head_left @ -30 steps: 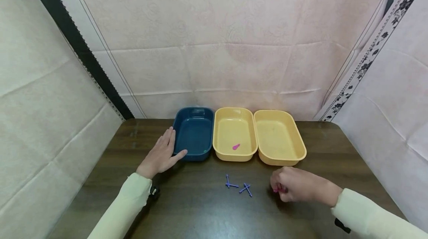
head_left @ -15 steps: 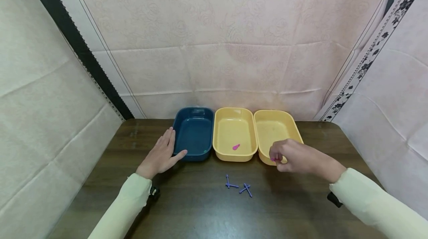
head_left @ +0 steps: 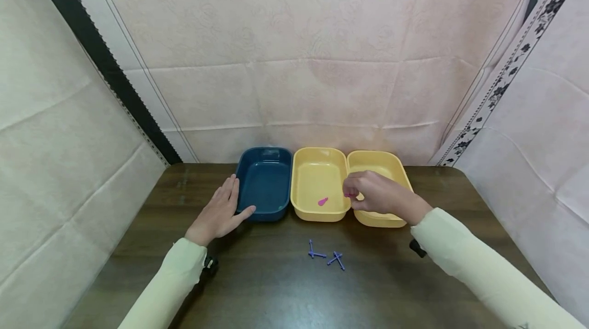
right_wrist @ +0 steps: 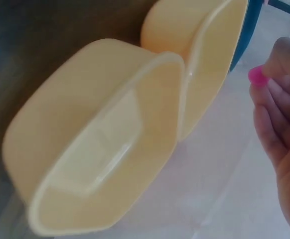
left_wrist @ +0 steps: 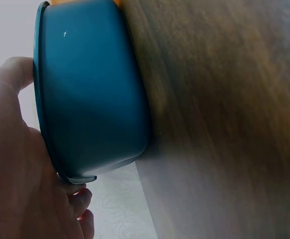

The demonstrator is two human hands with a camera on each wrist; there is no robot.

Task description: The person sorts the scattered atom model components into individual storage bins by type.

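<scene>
Between thumb and fingers, my right hand [head_left: 375, 193] pinches a small pink piece [right_wrist: 258, 75], mostly covered by the fingers. In the head view that hand is above the right yellow tray [head_left: 379, 220], close to the rim it shares with the middle yellow tray [head_left: 317, 168]. A pink teardrop-shaped piece [head_left: 323, 201] lies on the middle tray's floor. My left hand [head_left: 220, 214] rests with straight fingers along the left rim of the dark blue tray [head_left: 264, 186]; the left wrist view shows it against that rim.
Two small blue-purple stick-like pieces, a left one [head_left: 316, 252] and a right one [head_left: 336, 259], lie on the brown wooden table [head_left: 276, 288] in front of the trays. Pale cloth [head_left: 294, 63] hangs behind and at both sides.
My right hand has risen from the table with the pink piece and moved forward, then left over the right yellow tray toward the middle one. The left hand stays in place.
</scene>
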